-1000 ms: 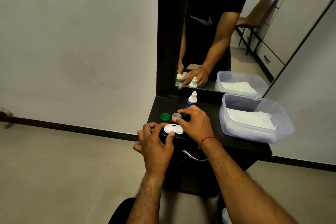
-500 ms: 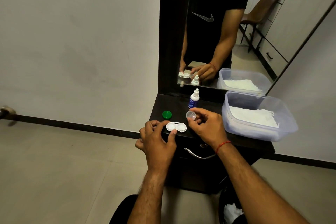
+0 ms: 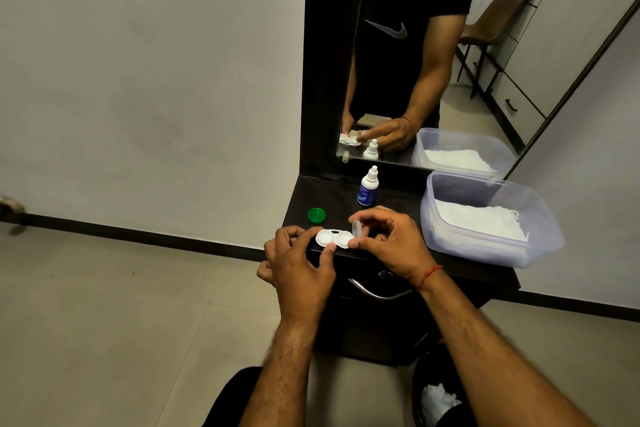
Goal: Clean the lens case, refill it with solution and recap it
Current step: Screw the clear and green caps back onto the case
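Note:
The white two-well lens case (image 3: pixel 334 237) lies near the front edge of the dark cabinet top (image 3: pixel 332 198), both wells uncapped. My left hand (image 3: pixel 298 263) pinches its left end between thumb and fingers. My right hand (image 3: pixel 388 239) holds a clear cap (image 3: pixel 356 228) tilted on edge just above the case's right well. A green cap (image 3: pixel 316 214) rests on the cabinet top to the left of the case. The small white solution bottle (image 3: pixel 367 186) with a blue label stands upright behind my right hand, cap on.
A clear plastic tub (image 3: pixel 540 239) with white tissues sits on the right of the cabinet top. A mirror (image 3: pixel 433 55) rises behind and reflects the scene. A bin with crumpled tissue (image 3: pixel 438 399) stands on the floor at the lower right. A drawer handle (image 3: pixel 377 293) lies below the case.
My right hand picked the clear cap up off the cabinet top and carried it to the case's right well. My left hand has kept hold of the case.

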